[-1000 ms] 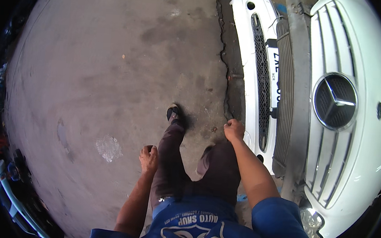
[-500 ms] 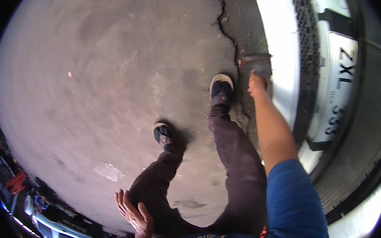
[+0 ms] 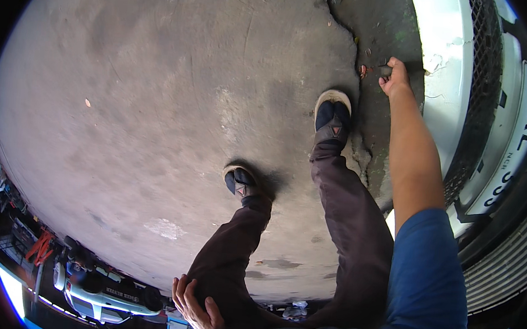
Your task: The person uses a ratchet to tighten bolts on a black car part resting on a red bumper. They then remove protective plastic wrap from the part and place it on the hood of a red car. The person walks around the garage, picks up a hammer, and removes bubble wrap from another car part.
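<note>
My right hand [image 3: 396,79] reaches out beside the lower edge of a white car bumper [image 3: 445,36], over the dark strip of ground. Its fingers are curled closed around a small dark thing [image 3: 380,68], whose kind I cannot make out. Chipped, cracked marks show on the bumper close to that hand. My left hand [image 3: 197,311] rests on my left thigh near the knee, fingers spread and holding nothing.
Black mesh grille [image 3: 477,88] and a white number plate [image 3: 512,147] sit on the car at right. A jagged crack [image 3: 354,38] runs through the concrete floor [image 3: 158,82] by my right shoe [image 3: 333,111]. Another vehicle [image 3: 110,298] and red stands [image 3: 40,247] are at lower left.
The view has shifted, and the bumper lies farther right. My right hand has moved farther up in the picture, still closed. My left hand stays by my thigh.
</note>
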Demonstrator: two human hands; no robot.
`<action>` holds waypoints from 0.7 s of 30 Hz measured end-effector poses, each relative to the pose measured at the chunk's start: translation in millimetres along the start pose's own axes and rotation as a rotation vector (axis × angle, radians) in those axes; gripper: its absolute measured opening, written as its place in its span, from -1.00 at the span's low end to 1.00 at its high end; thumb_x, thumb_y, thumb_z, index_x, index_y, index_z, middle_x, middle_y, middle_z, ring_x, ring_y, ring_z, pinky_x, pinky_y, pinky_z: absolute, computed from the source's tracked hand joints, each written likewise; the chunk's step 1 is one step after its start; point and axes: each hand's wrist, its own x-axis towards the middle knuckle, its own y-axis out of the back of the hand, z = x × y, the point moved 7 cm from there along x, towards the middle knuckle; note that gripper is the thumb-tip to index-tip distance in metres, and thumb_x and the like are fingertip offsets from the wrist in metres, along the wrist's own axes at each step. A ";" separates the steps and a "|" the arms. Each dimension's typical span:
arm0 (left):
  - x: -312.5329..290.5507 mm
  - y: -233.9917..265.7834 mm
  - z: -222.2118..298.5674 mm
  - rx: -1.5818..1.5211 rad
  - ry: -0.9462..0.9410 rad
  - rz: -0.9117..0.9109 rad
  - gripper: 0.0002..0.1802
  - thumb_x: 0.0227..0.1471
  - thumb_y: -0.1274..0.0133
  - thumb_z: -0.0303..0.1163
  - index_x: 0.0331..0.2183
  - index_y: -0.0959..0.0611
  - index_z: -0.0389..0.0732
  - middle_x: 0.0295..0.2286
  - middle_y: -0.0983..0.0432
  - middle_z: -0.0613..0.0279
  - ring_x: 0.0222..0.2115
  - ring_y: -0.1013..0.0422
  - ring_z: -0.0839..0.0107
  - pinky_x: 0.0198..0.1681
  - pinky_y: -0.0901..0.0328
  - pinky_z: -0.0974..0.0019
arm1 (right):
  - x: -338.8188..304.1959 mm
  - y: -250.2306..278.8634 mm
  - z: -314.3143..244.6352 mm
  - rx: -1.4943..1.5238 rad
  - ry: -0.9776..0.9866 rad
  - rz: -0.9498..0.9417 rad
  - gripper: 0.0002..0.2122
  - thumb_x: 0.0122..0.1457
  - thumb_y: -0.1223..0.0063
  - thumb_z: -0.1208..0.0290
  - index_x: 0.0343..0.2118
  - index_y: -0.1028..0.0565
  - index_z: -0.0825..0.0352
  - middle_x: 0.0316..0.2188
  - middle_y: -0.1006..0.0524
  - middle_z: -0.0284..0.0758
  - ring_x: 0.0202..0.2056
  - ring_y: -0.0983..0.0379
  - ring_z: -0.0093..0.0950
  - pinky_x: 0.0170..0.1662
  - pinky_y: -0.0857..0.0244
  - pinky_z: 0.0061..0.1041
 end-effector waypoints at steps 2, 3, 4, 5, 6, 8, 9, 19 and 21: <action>-5.5 -1.0 -2.5 -0.020 0.005 -0.038 -0.46 0.12 0.11 -0.18 0.02 -0.45 -0.39 0.09 -0.28 -0.25 0.20 -0.07 -0.29 0.24 0.06 -0.26 | -31.4 -5.1 -9.0 0.093 -0.014 0.024 -0.49 -0.16 -0.20 0.27 -0.06 -0.45 0.25 0.02 -0.38 -0.26 -0.06 -0.25 -0.22 0.02 -0.20 -0.13; -9.0 -1.4 -3.5 -0.036 0.003 -0.059 -0.47 0.12 0.11 -0.19 0.01 -0.46 -0.38 0.09 -0.28 -0.25 0.20 -0.07 -0.29 0.24 0.06 -0.26 | -50.4 -4.7 -11.1 0.141 -0.008 0.065 -0.47 -0.20 -0.19 0.29 -0.05 -0.43 0.26 0.03 -0.37 -0.26 -0.06 -0.24 -0.23 0.00 -0.20 -0.16; -12.6 -0.4 -3.4 -0.080 -0.007 -0.051 -0.49 0.11 0.08 -0.20 -0.01 -0.48 -0.36 0.09 -0.28 -0.23 0.20 -0.08 -0.27 0.24 0.06 -0.25 | -72.5 -7.2 -9.3 0.122 0.036 0.053 -0.45 -0.27 -0.14 0.32 -0.08 -0.39 0.28 -0.02 -0.36 -0.23 -0.13 -0.24 -0.29 -0.15 -0.19 -0.26; -16.9 -0.5 -4.1 -0.096 -0.004 -0.070 -0.49 0.10 0.08 -0.20 -0.01 -0.48 -0.36 0.09 -0.29 -0.22 0.20 -0.08 -0.26 0.24 0.05 -0.24 | -96.9 -6.6 -5.7 0.115 0.076 0.096 -0.56 -0.26 -0.15 0.32 -0.22 -0.41 0.31 -0.22 -0.39 -0.24 -0.34 -0.26 -0.38 -0.36 -0.15 -0.34; -21.6 -0.5 -4.3 -0.113 -0.002 -0.080 -0.49 0.09 0.07 -0.20 -0.01 -0.49 -0.35 0.09 -0.29 -0.22 0.21 -0.08 -0.25 0.24 0.05 -0.24 | -123.4 -8.1 0.9 0.073 0.090 0.127 -0.66 -0.24 -0.15 0.33 -0.33 -0.42 0.32 -0.41 -0.36 -0.31 -0.58 -0.17 -0.48 -0.55 0.00 -0.42; -32.2 0.6 -4.9 -0.132 -0.005 -0.087 -0.48 0.07 0.04 -0.21 0.02 -0.47 -0.31 0.10 -0.27 -0.20 0.21 -0.08 -0.21 0.25 0.06 -0.21 | -182.4 -16.6 20.1 -0.003 0.054 -0.008 -0.72 -0.16 -0.16 0.31 -0.35 -0.45 0.29 -0.47 -0.36 -0.37 -0.69 -0.15 -0.52 -0.68 0.02 -0.44; -38.6 3.8 -5.9 -0.176 0.005 -0.052 -0.48 0.08 0.04 -0.23 0.03 -0.46 -0.31 0.11 -0.27 -0.20 0.21 -0.08 -0.21 0.25 0.05 -0.20 | -216.6 -25.1 27.2 0.026 0.080 -0.145 -0.71 -0.10 -0.17 0.26 -0.32 -0.47 0.28 -0.40 -0.40 -0.34 -0.68 -0.21 -0.51 -0.71 0.01 -0.45; -131.1 -6.0 -48.9 -0.691 0.421 -0.044 -0.45 0.17 0.07 -0.12 0.08 -0.45 -0.27 0.03 -0.37 -0.10 0.12 -0.24 -0.02 0.19 -0.10 -0.03 | -652.7 16.0 90.1 -0.727 0.376 -0.930 -0.76 0.06 -0.19 0.18 -0.43 -0.46 0.24 -0.58 -0.38 -0.54 -0.52 -0.31 -0.62 -0.47 -0.18 -0.50; -154.3 1.4 -50.2 -1.143 0.620 -0.120 -0.42 0.20 0.07 -0.02 0.06 -0.47 -0.27 -0.03 -0.45 -0.05 0.01 -0.37 0.02 0.12 -0.20 0.03 | -738.9 53.7 73.1 -0.955 0.771 -1.146 -0.66 0.06 -0.22 0.15 -0.37 -0.46 0.38 -0.58 -0.48 -0.26 -0.50 -0.42 -0.40 -0.38 -0.29 -0.35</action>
